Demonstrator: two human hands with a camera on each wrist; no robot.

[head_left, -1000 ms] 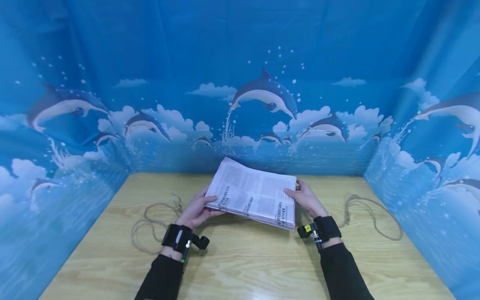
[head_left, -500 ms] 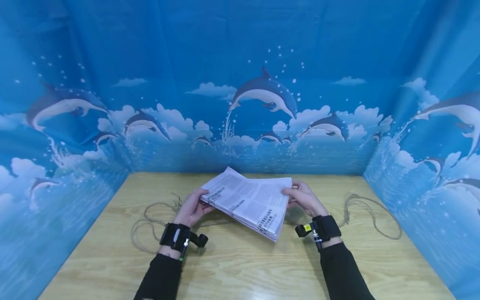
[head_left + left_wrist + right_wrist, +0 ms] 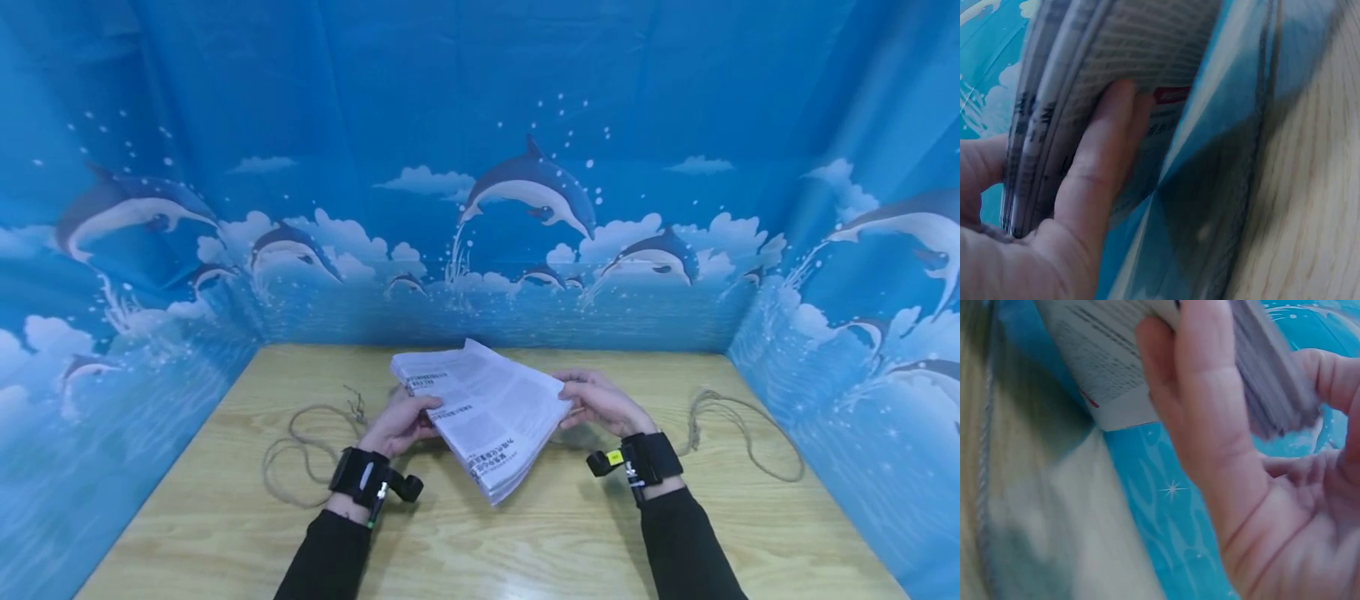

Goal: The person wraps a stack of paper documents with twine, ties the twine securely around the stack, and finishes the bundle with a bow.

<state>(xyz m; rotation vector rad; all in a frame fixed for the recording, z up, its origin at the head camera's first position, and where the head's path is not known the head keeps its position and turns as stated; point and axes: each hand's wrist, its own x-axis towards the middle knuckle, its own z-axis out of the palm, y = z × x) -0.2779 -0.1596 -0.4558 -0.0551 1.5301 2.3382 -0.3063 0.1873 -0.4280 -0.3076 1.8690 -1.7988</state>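
A folded stack of newspapers (image 3: 495, 408) is held up over the table between both hands, turned so that one corner points toward the person. My left hand (image 3: 401, 423) grips its left edge, thumb on the printed top and fingers underneath. In the left wrist view those fingers (image 3: 1094, 165) lie along the underside of the newspapers (image 3: 1147, 37). At the right corner, my right hand (image 3: 603, 402) pinches the stack between thumb and fingers. The right wrist view shows the layered paper edges (image 3: 1272, 375) between that thumb and the fingers (image 3: 1210, 394).
A thin rope lies across the wooden table (image 3: 600, 533), passing beneath the newspapers. Its loose left loops (image 3: 288, 446) and right end (image 3: 750, 425) spread to either side. A blue dolphin-print curtain (image 3: 360, 167) encloses the back and sides.
The newspapers have turned clockwise, their near corner swinging toward the person and to the left. The left thumb now lies farther in over the top sheet. Both hands keep hold.
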